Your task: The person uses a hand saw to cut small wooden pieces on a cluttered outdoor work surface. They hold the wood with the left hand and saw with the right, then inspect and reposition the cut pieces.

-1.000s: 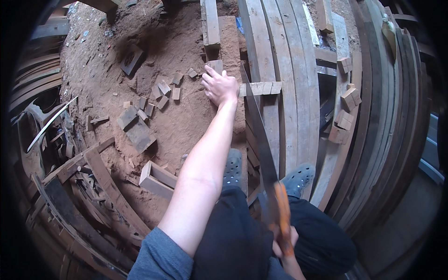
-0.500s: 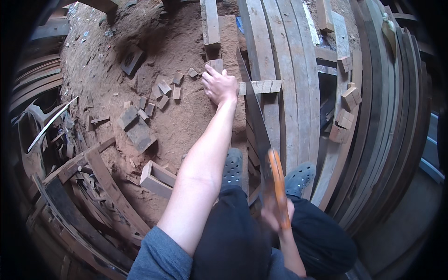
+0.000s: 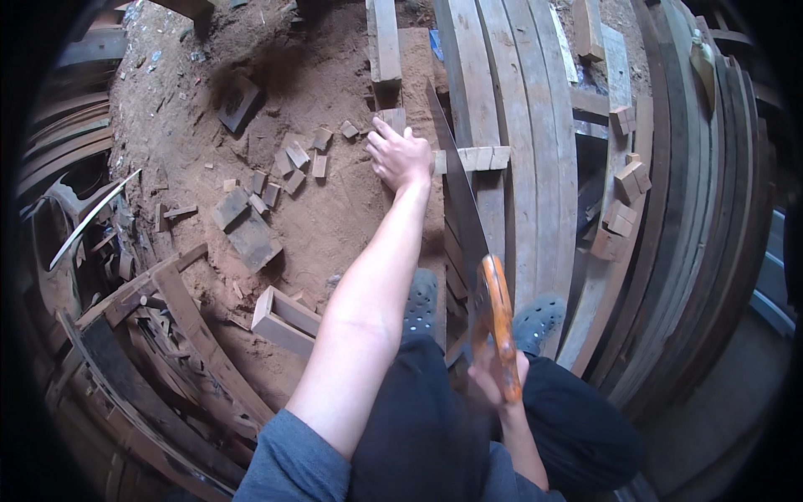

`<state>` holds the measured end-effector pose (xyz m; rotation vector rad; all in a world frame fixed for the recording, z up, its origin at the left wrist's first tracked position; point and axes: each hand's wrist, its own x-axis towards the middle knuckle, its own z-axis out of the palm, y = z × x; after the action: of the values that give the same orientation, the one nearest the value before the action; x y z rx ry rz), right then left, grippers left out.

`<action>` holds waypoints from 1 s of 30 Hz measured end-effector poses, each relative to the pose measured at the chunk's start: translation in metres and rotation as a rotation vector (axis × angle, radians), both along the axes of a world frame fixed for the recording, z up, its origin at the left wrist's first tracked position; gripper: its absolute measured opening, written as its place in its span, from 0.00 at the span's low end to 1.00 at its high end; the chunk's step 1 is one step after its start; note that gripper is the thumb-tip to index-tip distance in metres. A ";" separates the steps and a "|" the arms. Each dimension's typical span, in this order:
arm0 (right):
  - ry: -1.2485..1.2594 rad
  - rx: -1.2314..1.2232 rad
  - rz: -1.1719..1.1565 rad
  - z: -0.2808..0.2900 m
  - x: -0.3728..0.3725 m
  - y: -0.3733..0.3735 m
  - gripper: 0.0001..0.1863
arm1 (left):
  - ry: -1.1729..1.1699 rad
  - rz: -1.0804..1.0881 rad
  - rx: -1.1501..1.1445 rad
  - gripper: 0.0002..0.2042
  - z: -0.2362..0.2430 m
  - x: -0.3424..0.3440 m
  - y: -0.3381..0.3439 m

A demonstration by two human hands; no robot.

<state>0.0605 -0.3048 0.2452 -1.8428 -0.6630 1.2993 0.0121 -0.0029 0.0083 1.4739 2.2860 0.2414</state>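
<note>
My right hand [image 3: 499, 379] is closed around the orange-brown wooden handle of a handsaw [image 3: 468, 205]. The long dark blade points away from me and crosses a short pale wood strip [image 3: 485, 159]. Fine lines are marked across that strip, and its right part lies over the grey planks. At its left end, my left hand [image 3: 401, 157] presses down with bent fingers gripping the wood; the palm hides most of that end. Just past the fingertips a brown wood block [image 3: 391, 119] shows, in front of a long beam [image 3: 384, 46].
Long planks [image 3: 531, 167] run away from me, right of the saw. Small offcuts [image 3: 294, 159] and larger blocks [image 3: 251, 238] lie on sawdust-covered ground at left. More blocks [image 3: 621, 216] sit on a board at right. Shoes [image 3: 538, 322] flank the sawing place.
The right hand and saw have shifted slightly away from me, blade still across the strip. My left hand keeps its place on the wood. The whole view has moved slightly.
</note>
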 end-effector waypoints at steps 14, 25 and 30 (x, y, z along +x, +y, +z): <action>0.125 -0.176 0.007 0.008 0.006 -0.006 0.12 | -0.003 0.018 0.028 0.31 -0.002 0.000 0.000; -0.004 -0.153 0.102 -0.006 0.008 -0.012 0.12 | 0.022 0.009 0.007 0.31 -0.006 0.001 -0.002; 0.022 0.067 0.089 0.033 0.012 -0.021 0.09 | 0.002 0.003 0.012 0.31 -0.004 0.000 -0.001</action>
<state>0.0721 -0.3254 0.2785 -1.7603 -0.7752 1.3357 0.0123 -0.0042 0.0046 1.4769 2.2930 0.2546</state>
